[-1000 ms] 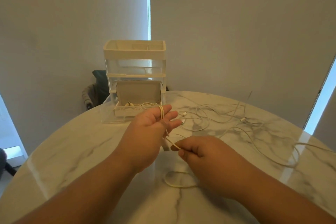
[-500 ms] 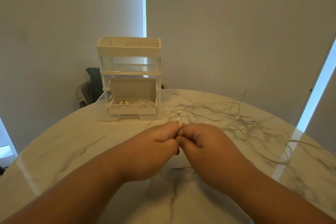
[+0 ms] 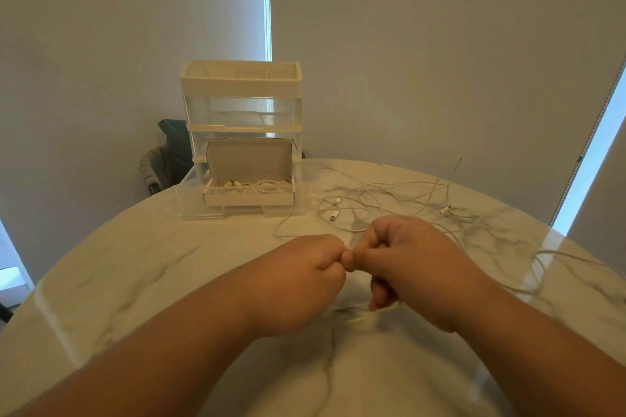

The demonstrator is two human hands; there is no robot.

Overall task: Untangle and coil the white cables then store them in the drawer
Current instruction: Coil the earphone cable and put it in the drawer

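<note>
Left hand: curled, contents hidden from us | right hand: touching it, pinched white cable at its 6 o'clock | loose cables: tangled, 1 o'clock | drawer: open, 11 o'clock | risk: we judged hard pulling would tighten that tangle.

Curled left hand and right hand touch, seemingly pinching white cable.

Drawer unit rear left on table; cables right of it; box in open drawer.
</note>
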